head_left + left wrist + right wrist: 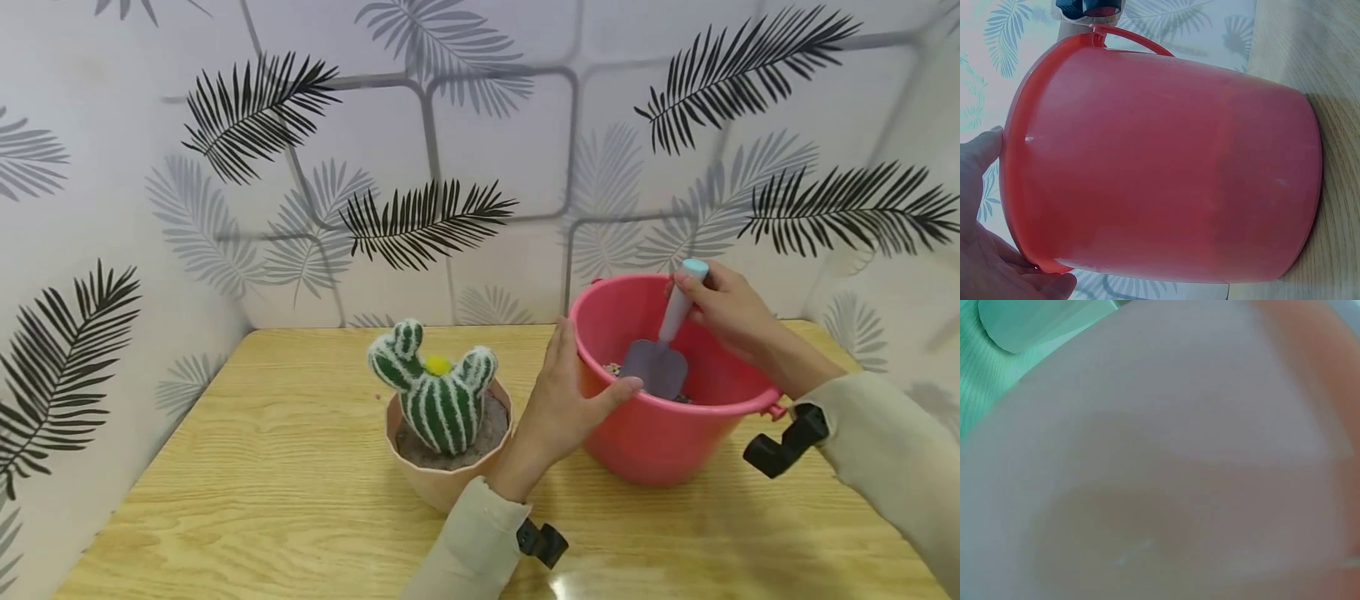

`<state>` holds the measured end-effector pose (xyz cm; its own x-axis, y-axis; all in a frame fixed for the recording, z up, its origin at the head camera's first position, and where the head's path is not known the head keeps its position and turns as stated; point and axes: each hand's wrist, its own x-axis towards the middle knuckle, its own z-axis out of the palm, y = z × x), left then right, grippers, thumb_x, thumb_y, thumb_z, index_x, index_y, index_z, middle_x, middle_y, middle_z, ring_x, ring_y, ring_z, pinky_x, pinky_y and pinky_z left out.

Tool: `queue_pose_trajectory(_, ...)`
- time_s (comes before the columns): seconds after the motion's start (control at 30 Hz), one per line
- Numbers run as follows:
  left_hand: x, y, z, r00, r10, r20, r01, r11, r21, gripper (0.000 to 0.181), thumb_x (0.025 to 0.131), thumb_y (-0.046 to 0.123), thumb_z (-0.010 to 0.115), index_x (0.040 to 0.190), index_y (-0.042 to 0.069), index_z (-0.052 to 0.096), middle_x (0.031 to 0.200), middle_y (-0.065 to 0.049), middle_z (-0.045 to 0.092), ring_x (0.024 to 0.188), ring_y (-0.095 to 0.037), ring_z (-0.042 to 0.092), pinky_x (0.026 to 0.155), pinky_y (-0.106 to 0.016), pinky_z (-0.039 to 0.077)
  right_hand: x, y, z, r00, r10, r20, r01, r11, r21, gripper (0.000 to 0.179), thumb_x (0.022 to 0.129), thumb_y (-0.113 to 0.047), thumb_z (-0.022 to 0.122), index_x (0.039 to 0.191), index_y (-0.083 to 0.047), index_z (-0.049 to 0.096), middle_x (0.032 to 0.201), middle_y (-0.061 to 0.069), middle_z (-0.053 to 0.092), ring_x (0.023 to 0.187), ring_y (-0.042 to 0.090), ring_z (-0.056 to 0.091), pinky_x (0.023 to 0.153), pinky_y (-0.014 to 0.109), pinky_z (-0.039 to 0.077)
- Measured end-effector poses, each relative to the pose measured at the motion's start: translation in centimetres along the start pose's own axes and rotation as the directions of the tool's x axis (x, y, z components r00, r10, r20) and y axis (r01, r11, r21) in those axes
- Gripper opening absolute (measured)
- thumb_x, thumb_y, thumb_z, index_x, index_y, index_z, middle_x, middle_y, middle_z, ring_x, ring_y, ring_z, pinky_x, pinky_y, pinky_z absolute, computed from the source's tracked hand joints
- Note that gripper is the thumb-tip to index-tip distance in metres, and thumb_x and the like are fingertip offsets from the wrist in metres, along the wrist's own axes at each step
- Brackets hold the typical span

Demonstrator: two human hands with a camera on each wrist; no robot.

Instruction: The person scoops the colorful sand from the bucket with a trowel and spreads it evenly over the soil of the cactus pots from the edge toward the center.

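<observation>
My right hand (731,308) grips the pale handle of a garden trowel (660,367) over a pink-red bucket (675,454). The trowel's grey blade points down inside the bucket, where a little speckled loose material shows beside it. At the bucket's left side, my left hand (558,404) touches the rim with spread, mostly straight fingers, its thumb along the front edge. The left wrist view shows the bucket (1166,169) from the side, with the left hand (988,219) at its rim. In the right wrist view a blurred bucket wall (1179,425) fills most of the picture.
Left of the bucket stands a green knitted cactus (442,412) with a yellow flower, in a peach pot (431,487) close to my left wrist. Both stand on a wood-grain table (247,467). A leaf-patterned wall (495,267) rises behind the table.
</observation>
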<state>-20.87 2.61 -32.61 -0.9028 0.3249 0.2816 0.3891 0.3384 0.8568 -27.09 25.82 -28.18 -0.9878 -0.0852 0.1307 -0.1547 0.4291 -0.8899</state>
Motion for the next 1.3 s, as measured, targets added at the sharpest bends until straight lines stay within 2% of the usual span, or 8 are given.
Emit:
queue_pose_trajectory(0.17, 0.0, -0.1, 0.0, 1.000, -0.006, -0.002, 0.006, 1.000, 0.004, 0.100, 0.084, 0.049, 0.067, 0.155, 0.014, 0.005, 0.161, -0.002, 0.009, 0.145, -0.025, 0.020, 0.110, -0.046, 0.035, 0.1, 0.0, 0.1, 0.999, -0.031, -0.019, 0.032, 0.999, 0.041, 0.032, 0.101, -0.033, 0.043, 0.124, -0.011, 0.045, 0.106, -0.009, 0.049, 0.095, 0.000, 0.048, 0.078, 0.008, 0.045)
queue_pose_trajectory(0.37, -0.2, -0.1, 0.0, 1.000, -0.017, 0.009, 0.017, 1.000, -0.005, 0.099, 0.084, 0.049, 0.066, 0.154, 0.013, 0.005, 0.161, -0.001, 0.007, 0.146, -0.025, 0.018, 0.111, -0.046, 0.034, -0.1, 0.2, 0.2, 0.986, -0.150, -0.076, 0.158, 0.981, 0.112, 0.009, 0.100, -0.023, 0.048, 0.107, -0.027, 0.051, 0.104, -0.012, 0.053, 0.096, -0.003, 0.052, 0.078, 0.007, 0.048)
queue_pose_trajectory(0.5, -0.2, -0.2, 0.0, 1.000, -0.011, 0.003, 0.011, 1.000, -0.001, 0.099, 0.085, 0.048, 0.066, 0.154, 0.012, 0.005, 0.161, -0.002, 0.007, 0.146, -0.025, 0.018, 0.111, -0.046, 0.033, 0.0, 0.3, 0.2, 0.984, -0.175, -0.036, 0.177, 0.980, 0.090, 0.011, 0.100, -0.024, 0.047, 0.111, -0.023, 0.050, 0.104, -0.018, 0.055, 0.100, -0.005, 0.052, 0.080, 0.007, 0.047)
queue_pose_trajectory(0.63, -0.1, -0.3, 0.0, 1.000, -0.006, -0.005, 0.006, 1.000, 0.002, 0.100, 0.085, 0.048, 0.066, 0.154, 0.011, 0.005, 0.161, -0.002, 0.007, 0.146, -0.025, 0.019, 0.111, -0.047, 0.033, 0.2, 0.3, 0.2, 0.989, -0.148, 0.029, 0.146, 0.987, 0.074, 0.028, 0.102, -0.026, 0.043, 0.120, -0.006, 0.048, 0.100, -0.025, 0.059, 0.098, -0.008, 0.055, 0.080, 0.008, 0.047)
queue_pose_trajectory(0.73, -0.1, -0.2, 0.0, 1.000, -0.007, -0.002, 0.007, 1.000, -0.004, 0.100, 0.085, 0.047, 0.067, 0.154, 0.012, 0.004, 0.161, -0.003, 0.007, 0.146, -0.026, 0.018, 0.112, -0.046, 0.033, 0.2, 0.2, 0.2, 0.992, -0.119, 0.049, 0.115, 0.990, 0.080, 0.040, 0.102, -0.026, 0.042, 0.124, 0.008, 0.043, 0.095, -0.024, 0.061, 0.092, -0.008, 0.058, 0.080, 0.009, 0.049)
queue_pose_trajectory(0.97, -0.1, -0.1, 0.1, 1.000, -0.018, -0.006, 0.018, 1.000, -0.014, 0.101, 0.084, 0.045, 0.069, 0.154, 0.013, 0.004, 0.161, -0.003, 0.007, 0.146, -0.025, 0.018, 0.112, -0.046, 0.031, -0.1, -0.1, 0.1, 0.993, -0.087, 0.084, 0.083, 0.995, 0.047, 0.049, 0.102, -0.027, 0.041, 0.131, 0.012, 0.037, 0.092, -0.022, 0.063, 0.090, -0.005, 0.060, 0.079, 0.010, 0.049)
queue_pose_trajectory(1.1, 0.1, 0.1, 0.1, 1.000, -0.026, -0.007, 0.026, 0.999, -0.020, 0.101, 0.083, 0.042, 0.071, 0.154, 0.011, 0.005, 0.161, -0.004, 0.007, 0.146, -0.024, 0.017, 0.114, -0.045, 0.029, -0.2, -0.5, 0.1, 0.989, -0.058, 0.138, 0.054, 0.998, 0.030, 0.050, 0.103, -0.028, 0.038, 0.131, 0.014, 0.038, 0.090, -0.022, 0.065, 0.089, -0.005, 0.063, 0.079, 0.011, 0.050)
queue_pose_trajectory(1.3, 0.2, 0.2, 0.1, 1.000, -0.029, -0.003, 0.029, 0.999, -0.034, 0.102, 0.082, 0.040, 0.073, 0.154, 0.011, 0.007, 0.161, -0.004, 0.010, 0.146, -0.023, 0.018, 0.113, -0.044, 0.030, -0.4, -0.7, 0.0, 0.982, -0.017, 0.189, 0.007, 0.998, 0.055, 0.049, 0.104, -0.029, 0.035, 0.126, 0.015, 0.040, 0.087, -0.017, 0.068, 0.083, 0.000, 0.066, 0.076, 0.015, 0.053)
